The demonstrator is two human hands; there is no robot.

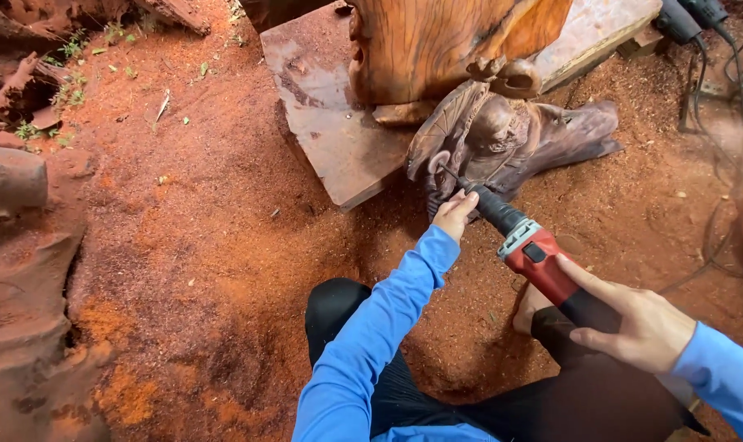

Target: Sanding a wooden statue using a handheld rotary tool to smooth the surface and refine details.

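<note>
A red and black die grinder [543, 266] is held in both hands over a ground covered with reddish sawdust [208, 245]. The right hand [637, 323] is closed around the black rear part of the tool's body, with the index finger stretched forward along the red housing. The left hand [455, 214] is closed on the black neck of the tool, near the front end — the fingers are curled around it and the thumb cannot be seen clearly. The thin bit of the tool is placed against a dark wooden carving [502, 139], which lies on the ground just in front of the left hand; whether the bit really touches the wood cannot be told. Behind the carving a larger piece of orange-brown carved wood [437, 49] is standing on a flat wooden board [330, 123]. Both arms are covered by blue sleeves [380, 327], and black trousers are seen below them. At the upper right, black cables [699, 74] are lying on the sawdust — near the edge of a pale plank [592, 33].
</note>
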